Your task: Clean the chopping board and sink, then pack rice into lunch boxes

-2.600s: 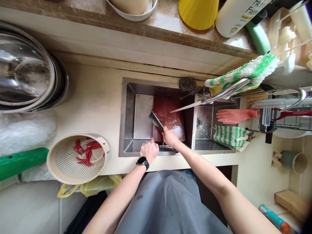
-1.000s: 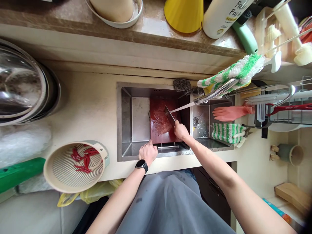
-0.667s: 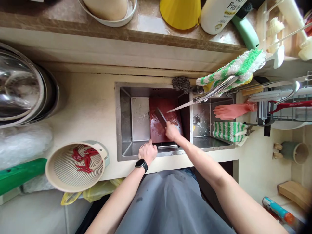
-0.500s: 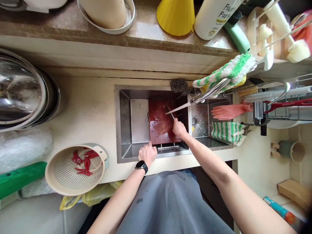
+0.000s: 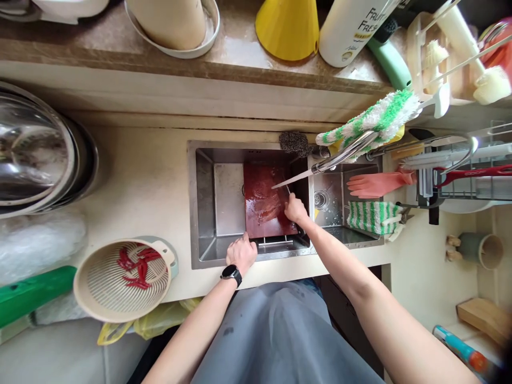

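Right hand (image 5: 296, 209) in a narrow grip round the knife (image 5: 300, 229), blade edge-on pointing away from the body over the red cutting board (image 5: 260, 205) in the sink (image 5: 200, 213); left hand (image 5: 241, 255) lies open on the front rim, farther off.

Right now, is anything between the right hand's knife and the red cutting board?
Nothing visible: the knife in the right hand is over the cutting board. The faucet spout crosses above the board's far end.

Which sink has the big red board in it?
The left sink bowl holds the wet red cutting board; the right bowl has no board and shows its drain.
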Demonstrator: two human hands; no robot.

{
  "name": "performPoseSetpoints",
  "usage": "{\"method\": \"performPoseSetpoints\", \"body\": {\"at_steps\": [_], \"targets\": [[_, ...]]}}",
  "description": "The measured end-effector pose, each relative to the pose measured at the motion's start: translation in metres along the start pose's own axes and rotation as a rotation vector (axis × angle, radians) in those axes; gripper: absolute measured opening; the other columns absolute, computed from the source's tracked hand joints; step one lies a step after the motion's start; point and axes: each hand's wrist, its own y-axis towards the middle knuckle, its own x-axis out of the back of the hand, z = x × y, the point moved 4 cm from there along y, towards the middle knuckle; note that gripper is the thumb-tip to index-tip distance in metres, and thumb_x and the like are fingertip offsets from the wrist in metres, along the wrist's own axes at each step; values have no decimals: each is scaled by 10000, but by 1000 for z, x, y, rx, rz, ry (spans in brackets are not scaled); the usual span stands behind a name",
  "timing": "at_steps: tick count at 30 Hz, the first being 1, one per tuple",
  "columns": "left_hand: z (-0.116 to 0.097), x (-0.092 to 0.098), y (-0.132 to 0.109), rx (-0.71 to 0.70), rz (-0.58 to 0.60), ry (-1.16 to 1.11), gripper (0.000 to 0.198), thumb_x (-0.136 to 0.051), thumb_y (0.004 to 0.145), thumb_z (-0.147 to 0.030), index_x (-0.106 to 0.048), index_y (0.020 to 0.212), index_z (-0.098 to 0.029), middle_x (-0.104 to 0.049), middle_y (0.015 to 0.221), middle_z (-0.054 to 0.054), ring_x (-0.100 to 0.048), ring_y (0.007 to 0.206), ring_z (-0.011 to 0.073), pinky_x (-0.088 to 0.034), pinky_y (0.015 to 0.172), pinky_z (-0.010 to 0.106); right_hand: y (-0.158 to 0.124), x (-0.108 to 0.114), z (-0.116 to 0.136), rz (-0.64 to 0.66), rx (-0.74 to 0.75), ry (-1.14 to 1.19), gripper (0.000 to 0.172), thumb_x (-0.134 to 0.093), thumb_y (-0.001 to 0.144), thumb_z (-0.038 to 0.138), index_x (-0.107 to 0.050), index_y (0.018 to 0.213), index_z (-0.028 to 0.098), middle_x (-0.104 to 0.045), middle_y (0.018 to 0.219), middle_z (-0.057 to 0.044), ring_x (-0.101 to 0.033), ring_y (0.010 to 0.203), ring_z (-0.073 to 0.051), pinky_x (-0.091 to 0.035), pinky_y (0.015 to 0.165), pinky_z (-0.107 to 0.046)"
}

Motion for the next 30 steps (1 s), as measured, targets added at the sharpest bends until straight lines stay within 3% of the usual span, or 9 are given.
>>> {"method": "performPoseSetpoints", "body": {"at_steps": [4, 10, 13, 17, 19, 22, 24, 27, 30], "targets": [[0, -1, 0, 1, -14, -9, 485, -401, 949, -237, -649, 1336, -84, -795, 1024, 173, -758, 983, 299, -511, 878, 374, -7, 6, -4, -55, -21, 26, 327, -431, 1016, 191, -457, 1334, 119, -713, 1157, -220, -721, 1085, -320, -521, 884, -373], [1, -2, 2, -14, -58, -30, 435, -405, 943, -234, -692, 1239, -96, -790, 996, 181, -757, 975, 304, -517, 875, 389, -60, -24, 11, -81, 79, 206, 264, -397, 1056, 257, -471, 1284, 146, -744, 1025, -181, -746, 984, -306, -535, 825, -364], [0, -1, -1, -15, -112, -75, 392, -409, 967, -258, -690, 1203, -118, -783, 1036, 173, -744, 1022, 305, -524, 913, 400, -76, -43, 21, 21, 17, 509, 237, -385, 1061, 288, -439, 1267, 183, -749, 1001, -144, -760, 882, -266, -574, 727, -343], [2, 14, -14, -100, -264, -251, 393, -400, 1010, -321, -628, 1273, -139, -699, 1261, 181, -661, 1221, 281, -500, 1049, 402, -82, -62, 45, 129, -176, 1062, 203, -291, 1066, 244, -352, 1259, 236, -731, 1029, -99, -763, 836, -188, -601, 641, -289], [2, 25, -21, -182, -163, -373, 363, -440, 979, -296, -624, 1259, -157, -677, 1282, 163, -664, 1197, 258, -504, 1059, 392, -89, -66, 55, 143, -244, 1263, 189, -291, 1053, 202, -341, 1229, 249, -718, 1034, -90, -762, 864, -171, -607, 664, -279], [-5, 41, -31, -247, 251, -523, 382, -494, 876, -213, -657, 1220, -176, -710, 1243, 118, -702, 1089, 233, -539, 993, 367, -107, -69, 57, 167, -309, 1468, 139, -306, 1046, 201, -343, 1169, 253, -705, 983, -75, -759, 839, -177, -604, 663, -285], [-16, 57, -38, -220, 404, -600, 426, -455, 867, -203, -658, 1241, -169, -726, 1240, 110, -705, 1095, 230, -544, 974, 359, -122, -72, 53, 114, -324, 1527, 95, -318, 1044, 223, -346, 1130, 251, -702, 939, -70, -750, 823, -197, -601, 664, -305], [-40, 72, -47, -216, 339, -476, 530, -475, 850, -178, -567, 1372, -155, -701, 1325, 146, -670, 1200, 254, -506, 1023, 370, -139, -81, 46, -56, -297, 1476, 46, -364, 1019, 234, -370, 1063, 247, -705, 956, -87, -731, 874, -218, -595, 757, -339], [-57, 64, -53, -196, 250, -132, 497, -549, 835, -150, -519, 1331, -119, -711, 1271, 225, -683, 1191, 334, -503, 960, 399, -146, -91, 41, -114, -186, 1412, 68, -399, 989, 216, -411, 1053, 238, -711, 1040, -102, -717, 937, -208, -578, 841, -336]]}}
